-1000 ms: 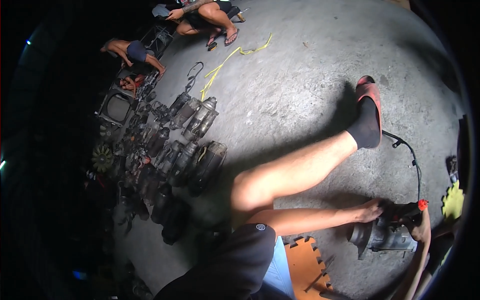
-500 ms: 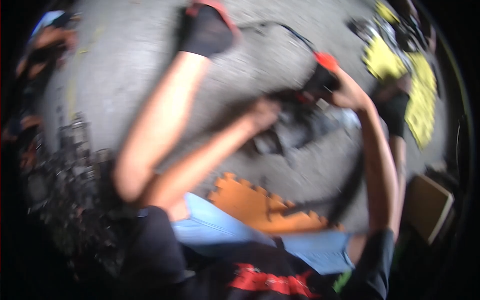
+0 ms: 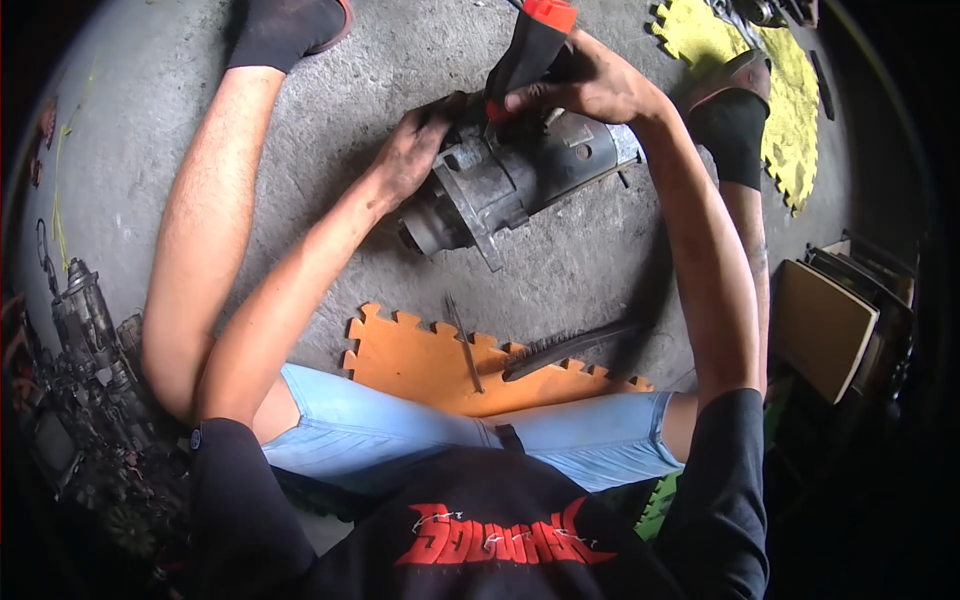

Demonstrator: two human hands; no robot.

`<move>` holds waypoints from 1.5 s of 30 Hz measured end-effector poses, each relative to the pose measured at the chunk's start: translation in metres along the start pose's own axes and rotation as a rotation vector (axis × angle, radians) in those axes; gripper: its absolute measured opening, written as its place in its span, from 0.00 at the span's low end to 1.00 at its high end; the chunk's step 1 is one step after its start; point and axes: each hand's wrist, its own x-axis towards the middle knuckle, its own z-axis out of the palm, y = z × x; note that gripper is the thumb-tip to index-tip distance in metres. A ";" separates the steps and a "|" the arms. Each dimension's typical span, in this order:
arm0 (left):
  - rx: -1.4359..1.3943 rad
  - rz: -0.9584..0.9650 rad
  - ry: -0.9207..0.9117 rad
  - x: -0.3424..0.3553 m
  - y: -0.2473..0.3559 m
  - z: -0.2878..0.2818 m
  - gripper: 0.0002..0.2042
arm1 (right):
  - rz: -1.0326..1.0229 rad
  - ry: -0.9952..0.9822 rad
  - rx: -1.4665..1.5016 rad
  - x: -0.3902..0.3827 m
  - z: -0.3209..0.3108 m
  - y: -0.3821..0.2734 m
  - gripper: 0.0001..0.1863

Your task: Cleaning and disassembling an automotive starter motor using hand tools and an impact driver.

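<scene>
A grey metal starter motor lies on its side on the concrete floor between my legs, its narrower nose toward the lower left. My left hand is closed over the far side of its flanged end, with some fingertips hidden behind it. My right hand is wrapped round a black-and-red power tool, whose red lower end meets the upper side of the motor. The exact kind of tool and its working tip are hidden by my hand and the motor.
Nearer me, a brush with dark bristles and a thin metal rod lie across an orange foam mat. Several greasy motor parts are heaped at left. A yellow mat lies beyond my right foot; a board leans at right.
The view has swung and sharpened, so most things sit elsewhere in it. My left hand stays at the motor, and my right hand still holds the power tool against it.
</scene>
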 end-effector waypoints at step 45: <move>0.097 -0.208 0.141 0.002 -0.004 -0.001 0.43 | -0.504 0.097 -0.221 -0.031 0.033 0.030 0.12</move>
